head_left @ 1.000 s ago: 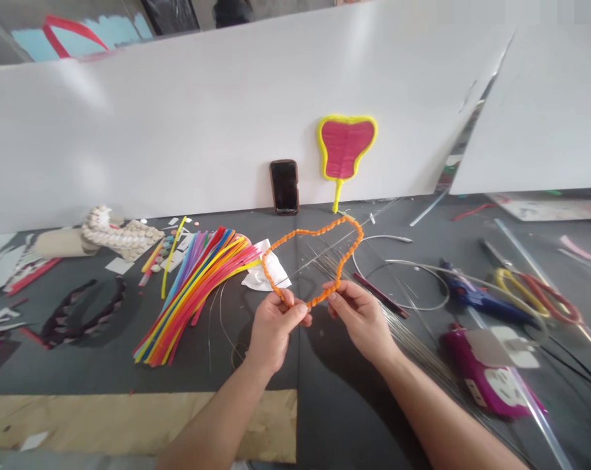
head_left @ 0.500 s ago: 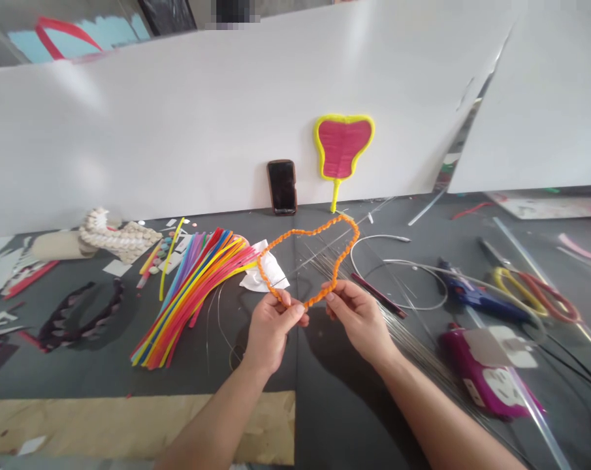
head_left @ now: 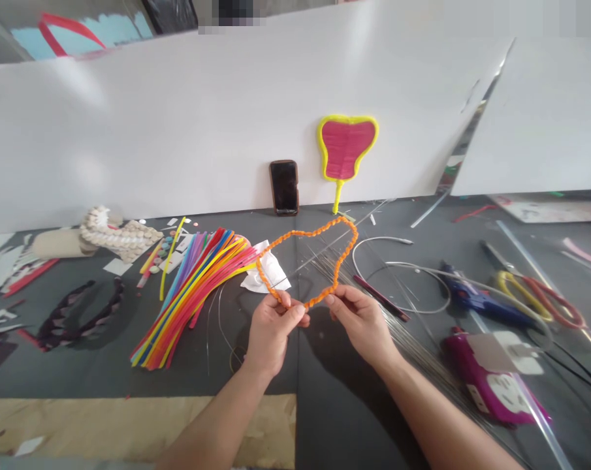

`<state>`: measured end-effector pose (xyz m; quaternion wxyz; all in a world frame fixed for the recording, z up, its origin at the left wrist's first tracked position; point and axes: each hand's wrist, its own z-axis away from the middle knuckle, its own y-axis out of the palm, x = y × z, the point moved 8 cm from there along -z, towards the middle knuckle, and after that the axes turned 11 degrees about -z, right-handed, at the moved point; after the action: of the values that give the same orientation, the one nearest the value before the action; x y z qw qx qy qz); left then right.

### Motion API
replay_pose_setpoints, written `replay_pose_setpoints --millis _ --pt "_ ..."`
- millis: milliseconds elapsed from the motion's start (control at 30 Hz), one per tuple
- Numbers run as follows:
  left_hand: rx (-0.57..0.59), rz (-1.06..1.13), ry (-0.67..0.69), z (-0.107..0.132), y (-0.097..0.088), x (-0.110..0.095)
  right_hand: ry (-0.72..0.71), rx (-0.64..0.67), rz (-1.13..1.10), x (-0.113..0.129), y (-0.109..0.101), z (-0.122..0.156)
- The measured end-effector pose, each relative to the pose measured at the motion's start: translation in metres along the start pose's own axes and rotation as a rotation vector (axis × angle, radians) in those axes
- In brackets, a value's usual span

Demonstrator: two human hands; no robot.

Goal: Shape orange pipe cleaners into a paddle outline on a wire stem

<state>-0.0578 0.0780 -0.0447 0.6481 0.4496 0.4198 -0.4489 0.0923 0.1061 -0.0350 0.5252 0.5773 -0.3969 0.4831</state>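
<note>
Both hands hold an orange twisted pipe-cleaner loop (head_left: 341, 251) above the dark table, bent into a lobed outline. My left hand (head_left: 271, 329) pinches its lower left end between thumb and fingers. My right hand (head_left: 361, 321) pinches the lower right part a little apart from the left. A pink fan shape with a yellow rim and handle (head_left: 347, 149) leans on the white board behind, similar in outline to the loop.
A sheaf of coloured pipe cleaners (head_left: 197, 281) lies left of my hands. A phone (head_left: 284, 187) leans on the white board. Thin wires (head_left: 413, 339), a blue glue gun (head_left: 476, 297), scissors (head_left: 535, 287) and a purple power strip (head_left: 494, 382) lie to the right. A shell-like braid (head_left: 116, 234) sits far left.
The loop's far end has sunk and drawn slightly nearer and leftward; both hands stay pinched on its lower ends, almost unmoved.
</note>
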Motion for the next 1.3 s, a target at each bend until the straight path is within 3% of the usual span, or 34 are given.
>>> replay_pose_setpoints --millis 133,433,500,733,1033,1300 --pt "-0.060 -0.085 0.090 0.003 -0.003 -0.007 -0.006 0.018 -0.003 0.001 0.000 0.000" --pt "-0.081 -0.546 0.387 0.016 0.001 -0.025 0.076 -0.016 0.049 -0.010 -0.007 -0.002" --pt "-0.073 -0.521 0.355 0.014 0.000 -0.023 0.075 -0.019 0.027 -0.010 -0.007 -0.002" --pt "0.016 -0.010 0.040 0.000 -0.001 -0.009 0.109 0.085 -0.355 -0.013 0.005 0.001" --pt "0.081 0.096 -0.051 -0.001 0.001 -0.004 0.161 0.195 -0.517 -0.012 0.010 0.001" --pt "0.147 0.107 -0.101 0.002 0.007 -0.001 0.060 0.128 -0.430 -0.015 0.003 -0.003"
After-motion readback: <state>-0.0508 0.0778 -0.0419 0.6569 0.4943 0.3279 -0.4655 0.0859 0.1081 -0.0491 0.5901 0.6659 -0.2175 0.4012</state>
